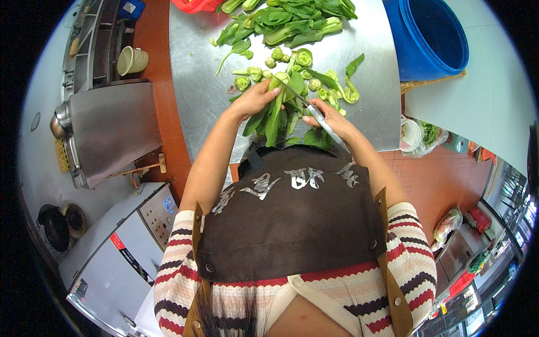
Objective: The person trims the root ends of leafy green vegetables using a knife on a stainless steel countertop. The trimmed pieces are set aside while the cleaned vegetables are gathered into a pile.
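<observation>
My left hand (257,99) grips a head of bok choy (274,113) by its pale base, the leaves hanging toward my apron. In my right hand (330,118) is a knife (322,119) with a light handle, its narrow dark blade (291,89) reaching left to the base of that bok choy. Cut bok choy bases (304,57) and trimmed pieces lie around both hands on the stainless steel table (202,88). Loose leaves (318,138) rest near the table's front edge, below my right hand. Farther back is a pile of whole bok choy (286,25).
Part of a red plastic basket (196,5) shows at the table's far left. A large blue barrel (438,36) stands off its right side, with a white bucket (410,135) and bagged greens (429,134) lower down. Left, across the floor, are a beige bucket (134,61) and a metal counter (116,126).
</observation>
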The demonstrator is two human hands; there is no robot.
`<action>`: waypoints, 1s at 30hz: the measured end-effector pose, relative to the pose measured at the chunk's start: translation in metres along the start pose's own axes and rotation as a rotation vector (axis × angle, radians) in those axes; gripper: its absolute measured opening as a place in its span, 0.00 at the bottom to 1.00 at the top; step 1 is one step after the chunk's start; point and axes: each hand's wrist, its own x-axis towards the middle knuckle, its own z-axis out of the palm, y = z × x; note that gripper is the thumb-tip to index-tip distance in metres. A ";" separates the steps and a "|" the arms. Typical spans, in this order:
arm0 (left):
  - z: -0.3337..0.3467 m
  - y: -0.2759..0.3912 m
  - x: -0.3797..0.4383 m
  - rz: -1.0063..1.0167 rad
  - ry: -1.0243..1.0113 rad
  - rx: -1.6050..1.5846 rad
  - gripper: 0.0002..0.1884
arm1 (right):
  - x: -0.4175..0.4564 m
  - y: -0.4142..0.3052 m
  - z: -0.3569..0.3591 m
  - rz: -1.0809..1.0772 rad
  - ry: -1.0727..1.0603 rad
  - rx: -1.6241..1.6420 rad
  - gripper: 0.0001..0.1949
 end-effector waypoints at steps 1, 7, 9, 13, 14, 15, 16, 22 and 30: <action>-0.001 0.000 0.000 -0.015 -0.007 0.011 0.20 | 0.000 0.000 0.000 0.006 -0.017 0.011 0.36; 0.003 0.005 0.001 0.057 0.019 0.233 0.19 | 0.000 -0.003 0.001 0.030 -0.013 0.027 0.32; 0.000 0.003 0.003 0.064 -0.007 0.314 0.17 | 0.002 -0.007 0.003 0.078 0.010 0.036 0.29; -0.008 -0.001 0.007 0.051 -0.057 0.404 0.14 | 0.002 -0.006 0.009 0.074 0.036 0.039 0.16; -0.010 -0.003 0.008 0.043 -0.069 0.423 0.14 | 0.004 0.000 0.009 0.057 0.044 -0.003 0.15; -0.010 -0.002 0.007 0.033 -0.073 0.408 0.14 | 0.005 0.002 0.009 0.042 0.056 -0.045 0.13; -0.010 -0.001 0.007 0.023 -0.077 0.393 0.14 | 0.005 0.004 0.010 0.038 0.075 -0.051 0.15; -0.004 -0.009 0.004 -0.024 -0.048 0.386 0.14 | 0.003 -0.005 0.012 0.104 0.061 0.030 0.12; -0.061 0.029 -0.020 -0.162 0.283 -0.316 0.14 | -0.016 0.030 0.005 0.139 0.061 0.291 0.18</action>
